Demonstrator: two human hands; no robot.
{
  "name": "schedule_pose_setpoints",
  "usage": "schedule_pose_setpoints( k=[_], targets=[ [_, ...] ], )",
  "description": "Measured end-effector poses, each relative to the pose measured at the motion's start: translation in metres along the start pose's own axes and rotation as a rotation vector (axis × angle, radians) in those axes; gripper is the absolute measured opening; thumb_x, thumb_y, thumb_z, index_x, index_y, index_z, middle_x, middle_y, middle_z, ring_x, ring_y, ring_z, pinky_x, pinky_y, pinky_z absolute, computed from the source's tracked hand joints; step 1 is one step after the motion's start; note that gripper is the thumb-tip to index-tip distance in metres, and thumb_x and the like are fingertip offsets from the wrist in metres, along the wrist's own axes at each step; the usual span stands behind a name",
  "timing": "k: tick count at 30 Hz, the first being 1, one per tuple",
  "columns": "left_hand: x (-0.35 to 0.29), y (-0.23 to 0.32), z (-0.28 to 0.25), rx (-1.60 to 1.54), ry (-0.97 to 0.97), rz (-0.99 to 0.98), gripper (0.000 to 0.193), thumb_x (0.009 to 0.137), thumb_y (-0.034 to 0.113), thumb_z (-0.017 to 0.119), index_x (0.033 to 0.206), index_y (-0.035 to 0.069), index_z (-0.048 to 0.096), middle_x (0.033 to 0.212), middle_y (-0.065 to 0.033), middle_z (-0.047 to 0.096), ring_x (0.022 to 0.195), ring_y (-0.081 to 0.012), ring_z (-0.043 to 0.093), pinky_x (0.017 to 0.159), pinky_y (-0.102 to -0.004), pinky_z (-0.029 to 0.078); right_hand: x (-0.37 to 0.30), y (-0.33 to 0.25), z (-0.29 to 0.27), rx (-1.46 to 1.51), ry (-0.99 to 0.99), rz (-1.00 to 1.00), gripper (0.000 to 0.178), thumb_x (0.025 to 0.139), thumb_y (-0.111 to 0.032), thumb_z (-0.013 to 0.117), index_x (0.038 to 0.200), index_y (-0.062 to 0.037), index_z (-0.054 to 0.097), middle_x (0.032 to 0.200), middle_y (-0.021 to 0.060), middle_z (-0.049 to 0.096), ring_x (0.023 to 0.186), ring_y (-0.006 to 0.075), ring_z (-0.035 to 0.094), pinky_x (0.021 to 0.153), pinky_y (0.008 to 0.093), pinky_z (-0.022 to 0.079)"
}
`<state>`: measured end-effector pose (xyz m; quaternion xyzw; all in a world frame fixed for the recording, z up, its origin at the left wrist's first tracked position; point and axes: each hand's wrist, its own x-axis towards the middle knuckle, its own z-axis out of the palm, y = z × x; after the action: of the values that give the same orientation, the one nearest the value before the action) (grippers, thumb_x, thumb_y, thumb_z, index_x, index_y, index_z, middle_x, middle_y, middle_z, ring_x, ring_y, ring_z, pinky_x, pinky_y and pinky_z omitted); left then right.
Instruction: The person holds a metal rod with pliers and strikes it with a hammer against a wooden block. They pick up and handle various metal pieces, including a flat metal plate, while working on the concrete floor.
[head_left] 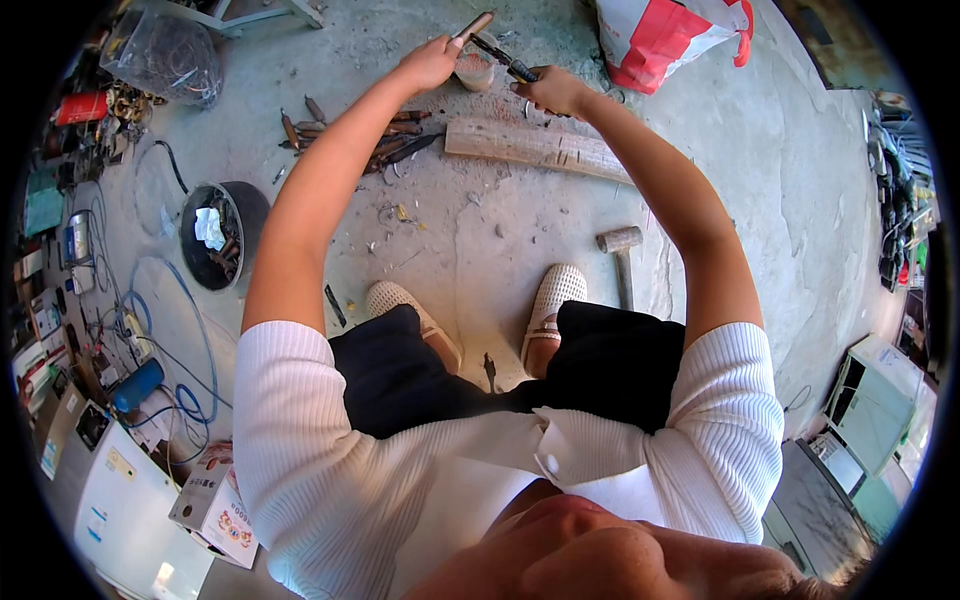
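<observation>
Both my arms reach far forward over the concrete floor. In my left hand (430,64), the closed fingers hold a brown stick-like piece (475,26) that points up and right. My right hand (553,92) is wrapped round the grip of a dark, narrow tool (515,68); its exact kind is too small to tell. The tool's far end meets or crosses the brown piece near my left fingers. Just below them stands a small pale cup (474,76) with reddish stuff inside. Several brown and dark stick-like pieces (395,145) lie piled below my left hand.
A wooden beam (535,147) lies below my right hand, with a hammer (621,242) nearer my right foot. A black bucket (262,215) stands left. Further off are a red-and-white bag (655,50), a clear bag (165,60), blue hose (195,290) and a carton (218,505).
</observation>
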<state>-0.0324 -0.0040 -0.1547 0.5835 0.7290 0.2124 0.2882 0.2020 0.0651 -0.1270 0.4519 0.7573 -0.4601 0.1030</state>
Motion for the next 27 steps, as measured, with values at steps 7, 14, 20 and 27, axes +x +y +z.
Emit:
schedule_pose_setpoints(
  k=[7, 14, 20, 27],
  targets=[
    [-0.011, 0.006, -0.003, -0.41, -0.045, -0.174, 0.045, 0.1, 0.045, 0.032, 0.095, 0.007, 0.056, 0.073, 0.0022, 0.048, 0.067, -0.0129, 0.042, 0.07, -0.0304, 0.037, -0.002, 0.007, 0.012, 0.226, -0.005, 0.043, 0.035, 0.083, -0.04, 0.064, 0.08, -0.006, 0.057, 0.067, -0.0005, 0.052, 0.058, 0.0104, 0.047, 0.051, 0.0264, 0.037],
    [-0.021, 0.021, -0.016, -0.527, -0.15, -0.236, 0.043, 0.101, 0.044, 0.031, 0.092, 0.009, 0.055, 0.063, 0.0067, 0.037, 0.06, -0.0095, 0.03, 0.061, -0.0267, 0.027, -0.012, -0.008, 0.008, 0.25, -0.075, 0.029, 0.033, 0.084, -0.039, 0.064, 0.075, -0.0081, 0.054, 0.068, -0.0006, 0.052, 0.06, 0.0095, 0.048, 0.054, 0.0265, 0.038],
    [-0.015, 0.019, -0.014, -0.542, -0.177, -0.221, 0.044, 0.1, 0.046, 0.03, 0.094, 0.01, 0.055, 0.065, 0.0058, 0.039, 0.061, -0.0106, 0.032, 0.065, -0.0275, 0.031, -0.006, -0.008, 0.008, 0.235, -0.093, 0.013, 0.034, 0.084, -0.039, 0.064, 0.075, -0.0079, 0.054, 0.068, -0.0004, 0.053, 0.063, 0.0096, 0.049, 0.057, 0.0258, 0.039],
    [-0.008, 0.011, -0.004, 0.23, 0.071, -0.167, 0.049, 0.098, 0.05, 0.032, 0.12, 0.01, 0.05, 0.106, -0.0137, 0.062, 0.103, -0.0329, 0.058, 0.097, -0.0485, 0.035, -0.009, -0.013, 0.005, 0.305, -0.107, 0.011, 0.031, 0.085, -0.037, 0.063, 0.077, -0.0076, 0.055, 0.07, -0.0006, 0.053, 0.064, 0.0096, 0.05, 0.059, 0.0253, 0.04]
  ],
)
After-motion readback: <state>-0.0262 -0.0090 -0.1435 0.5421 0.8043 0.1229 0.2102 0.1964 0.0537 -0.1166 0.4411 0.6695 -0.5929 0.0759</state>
